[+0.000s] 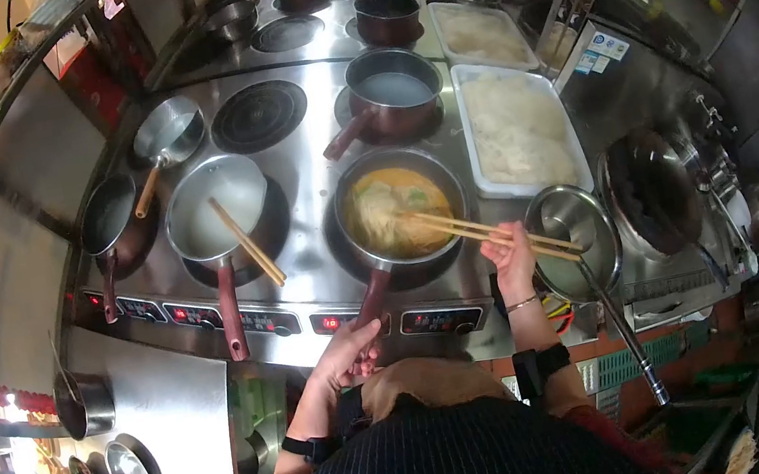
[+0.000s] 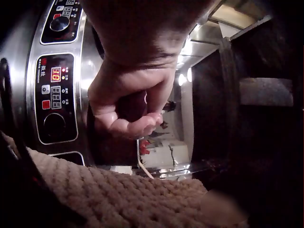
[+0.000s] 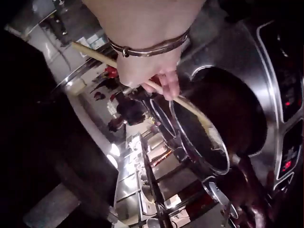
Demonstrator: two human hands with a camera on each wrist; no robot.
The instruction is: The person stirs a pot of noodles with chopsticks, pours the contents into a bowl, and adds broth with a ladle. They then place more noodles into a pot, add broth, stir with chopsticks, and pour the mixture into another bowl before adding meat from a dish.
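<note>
In the head view, a dark saucepan [image 1: 340, 175] stands on the front right burner, holding orange broth and a clump of pale noodles [image 1: 383, 214] with a bit of green. My left hand [image 1: 348, 356] grips its dark red handle [image 1: 375, 291]; the left wrist view shows the fingers [image 2: 124, 127] curled round the handle's end. Long wooden chopsticks [image 1: 470, 229] are held in my right hand [image 1: 512, 260], their tips in the noodles. From the right wrist view, the chopsticks [image 3: 192, 108] slant down over the pan's rim.
Left of the pan stands a pot [image 1: 212, 177] with chopsticks laid across it; behind is a pot of cloudy liquid [image 1: 394, 89]. White trays [image 1: 481, 180] of pale food lie to the right. A steel bowl [image 1: 610, 247] with a ladle [image 1: 619, 327] sits beside my right hand.
</note>
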